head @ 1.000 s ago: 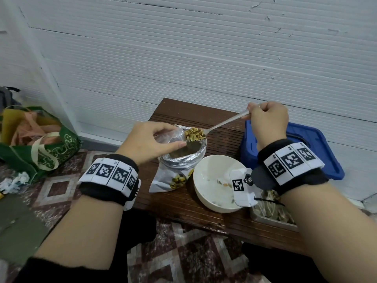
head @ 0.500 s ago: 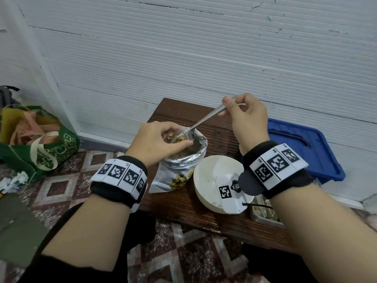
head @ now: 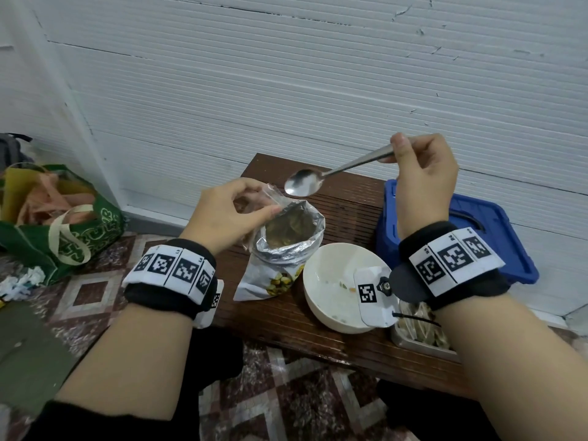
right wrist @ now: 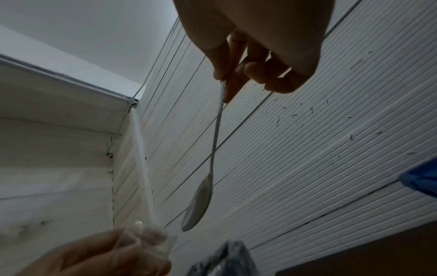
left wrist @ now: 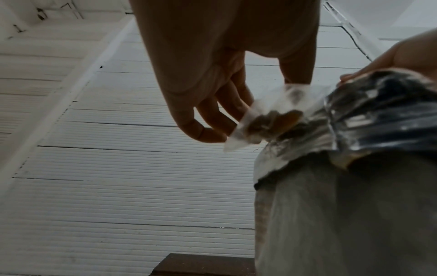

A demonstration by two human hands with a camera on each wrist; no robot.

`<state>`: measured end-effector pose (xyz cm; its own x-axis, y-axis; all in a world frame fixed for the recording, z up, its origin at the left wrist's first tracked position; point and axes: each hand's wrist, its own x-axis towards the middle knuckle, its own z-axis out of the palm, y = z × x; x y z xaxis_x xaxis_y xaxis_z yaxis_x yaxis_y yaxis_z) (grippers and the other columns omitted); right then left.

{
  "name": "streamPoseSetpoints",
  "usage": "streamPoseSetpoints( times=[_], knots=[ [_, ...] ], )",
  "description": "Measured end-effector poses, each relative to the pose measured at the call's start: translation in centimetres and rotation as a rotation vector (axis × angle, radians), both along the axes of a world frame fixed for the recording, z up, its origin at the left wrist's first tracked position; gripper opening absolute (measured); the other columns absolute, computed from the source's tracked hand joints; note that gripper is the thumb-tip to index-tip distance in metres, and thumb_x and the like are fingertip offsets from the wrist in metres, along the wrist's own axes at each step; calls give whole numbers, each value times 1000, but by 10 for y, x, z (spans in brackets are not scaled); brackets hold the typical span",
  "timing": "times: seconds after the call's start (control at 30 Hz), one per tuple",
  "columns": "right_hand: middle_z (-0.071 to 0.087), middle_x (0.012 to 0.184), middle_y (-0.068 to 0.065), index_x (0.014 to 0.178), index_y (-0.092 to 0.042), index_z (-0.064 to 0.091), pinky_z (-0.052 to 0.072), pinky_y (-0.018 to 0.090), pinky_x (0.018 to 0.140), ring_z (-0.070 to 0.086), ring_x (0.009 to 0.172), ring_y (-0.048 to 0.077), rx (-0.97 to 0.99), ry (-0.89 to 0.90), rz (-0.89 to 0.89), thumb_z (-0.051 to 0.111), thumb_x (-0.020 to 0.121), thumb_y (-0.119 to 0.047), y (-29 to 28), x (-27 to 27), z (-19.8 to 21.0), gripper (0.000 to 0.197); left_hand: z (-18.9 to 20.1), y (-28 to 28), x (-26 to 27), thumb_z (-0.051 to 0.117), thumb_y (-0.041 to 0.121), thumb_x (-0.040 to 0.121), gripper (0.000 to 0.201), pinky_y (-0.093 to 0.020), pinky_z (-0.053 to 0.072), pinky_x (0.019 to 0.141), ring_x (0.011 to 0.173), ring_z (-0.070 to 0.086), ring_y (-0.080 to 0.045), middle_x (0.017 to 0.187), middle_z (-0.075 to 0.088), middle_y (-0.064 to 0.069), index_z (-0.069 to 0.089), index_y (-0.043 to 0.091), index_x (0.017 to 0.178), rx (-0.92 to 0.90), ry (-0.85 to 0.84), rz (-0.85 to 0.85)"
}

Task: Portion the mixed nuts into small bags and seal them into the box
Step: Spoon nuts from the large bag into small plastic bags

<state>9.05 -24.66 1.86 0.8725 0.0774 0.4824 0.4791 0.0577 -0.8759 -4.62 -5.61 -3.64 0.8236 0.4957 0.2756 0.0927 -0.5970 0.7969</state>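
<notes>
The right hand point(head: 423, 183) is gripping one metal spoon point(head: 302, 183) by its handle, the empty bowl of it hanging just above and beyond the left hand point(head: 229, 218). That left hand is pinching one small clear bag point(head: 270, 198) at the rim of the one open foil nut pouch point(head: 286, 246) standing on the worktop point(head: 286, 319). Below the right wrist are sitting one white bowl point(head: 331, 281), one blue box point(head: 496, 237) and one tray point(head: 413, 338).
</notes>
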Motion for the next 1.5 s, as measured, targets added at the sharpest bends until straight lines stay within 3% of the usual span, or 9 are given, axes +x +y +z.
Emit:
streamPoseSetpoints(
  times=[0.17,0.33,0.43,0.6,0.77,1.03,1.27,1.4,1.5],
  knots=[
    [49,64,-11,66,-26,45,35,11,57,43,57,-3,-318,-70,68,61,92,-20,7,-12,-19,31,-4,1,1,78,40,74,35,-25,47,90,90,60,8,86,71,19,66,28,105,1,72,-45],
    [57,66,-12,71,-21,53,42,39,78,53,77,22,-856,-372,251,62,91,-25,18,-34,-51,22,-6,0,2,78,41,74,34,-16,46,82,91,63,2,86,72,13,66,28,103,6,81,-54],
    [55,69,-7,75,-23,54,35,38,84,48,85,21,-1031,-396,281,61,91,-30,21,-41,-64,19,-6,-2,3,77,43,74,33,-21,44,89,94,61,4,85,71,17,65,31,102,12,96,-58],
    [65,75,3,70,-16,56,47,47,84,59,83,25,-876,-119,340,64,89,-24,26,-38,-62,22,-7,-1,4,75,49,74,31,-34,44,99,99,60,4,85,70,20,62,37,100,30,112,-52],
    [63,70,0,70,-11,57,46,17,64,60,69,15,-687,62,221,63,91,-20,23,-33,-55,23,-7,-3,4,74,50,73,26,-39,45,99,99,60,2,84,70,20,61,41,94,24,110,-54],
    [64,62,-5,71,-9,65,46,31,80,58,78,10,-472,285,2,59,93,-21,14,-14,-46,26,0,-3,-1,74,46,75,19,3,35,72,85,58,15,85,69,17,63,42,90,10,66,-51],
    [58,56,-10,66,-7,67,45,29,79,56,79,12,-419,329,-71,59,93,-20,3,4,-32,31,3,2,-6,74,43,76,24,-6,41,67,79,59,10,85,68,18,69,31,97,-10,40,-20],
    [48,34,-16,54,-10,56,41,27,72,45,60,5,-393,321,-94,58,92,-13,-4,14,-17,38,5,4,-7,75,41,77,25,-4,42,63,73,58,14,85,67,19,68,32,99,-16,55,-10],
    [56,47,-8,48,-17,54,46,31,74,47,58,9,-362,285,-120,59,91,-14,-8,25,-6,44,6,4,-8,77,39,75,31,-2,41,56,68,55,20,86,65,20,66,34,104,-19,81,-36]
  ],
)
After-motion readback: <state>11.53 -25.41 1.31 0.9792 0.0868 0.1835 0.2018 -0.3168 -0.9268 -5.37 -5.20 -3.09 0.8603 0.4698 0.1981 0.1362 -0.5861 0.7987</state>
